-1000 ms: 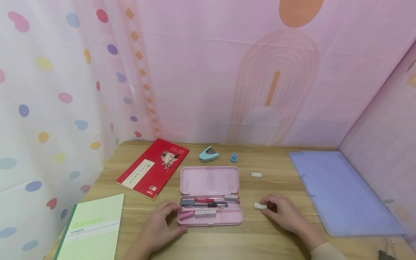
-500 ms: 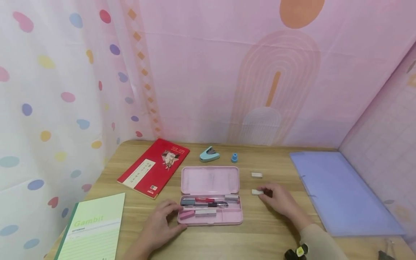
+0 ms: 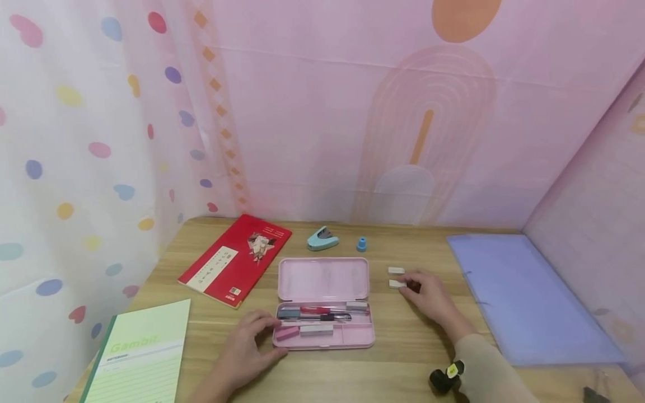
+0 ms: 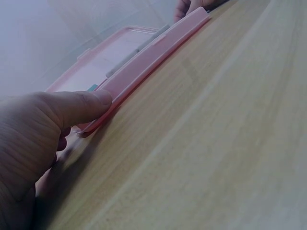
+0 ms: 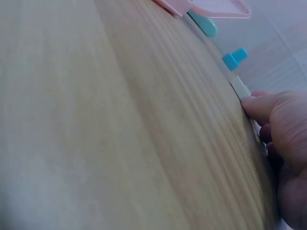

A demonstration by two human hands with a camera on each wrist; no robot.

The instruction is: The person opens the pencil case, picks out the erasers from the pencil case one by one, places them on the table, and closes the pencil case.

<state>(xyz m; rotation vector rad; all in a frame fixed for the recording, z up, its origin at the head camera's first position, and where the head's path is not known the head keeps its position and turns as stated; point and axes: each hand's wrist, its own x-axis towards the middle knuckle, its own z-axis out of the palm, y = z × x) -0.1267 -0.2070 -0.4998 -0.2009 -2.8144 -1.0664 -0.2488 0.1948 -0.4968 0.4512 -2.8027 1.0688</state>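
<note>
A pink pencil case (image 3: 358,336) lies with its lid raised on the wooden table. Inside are a red pen (image 3: 314,309), a black pen (image 3: 327,317), a pink eraser (image 3: 287,333) and a white eraser (image 3: 316,330). My left hand (image 3: 248,348) holds the case's left end, thumb on the front wall in the left wrist view (image 4: 76,108). To the right of the case, my right hand (image 3: 430,299) pinches a small white eraser (image 3: 395,284) between thumb and fingers, low at the table. Just behind it lies another white eraser (image 3: 396,270), a narrow gap apart.
Behind the case stand a light-blue stapler (image 3: 322,239) and a small blue cone-shaped piece (image 3: 361,244). A red booklet (image 3: 237,260) and a green notebook (image 3: 136,352) lie at left. At right is a translucent blue folder (image 3: 534,296); a black clip (image 3: 594,395) sits near the front edge.
My right hand has moved away from me with the white eraser, bringing it close to the other one. The left hand has stayed at the pencil case.
</note>
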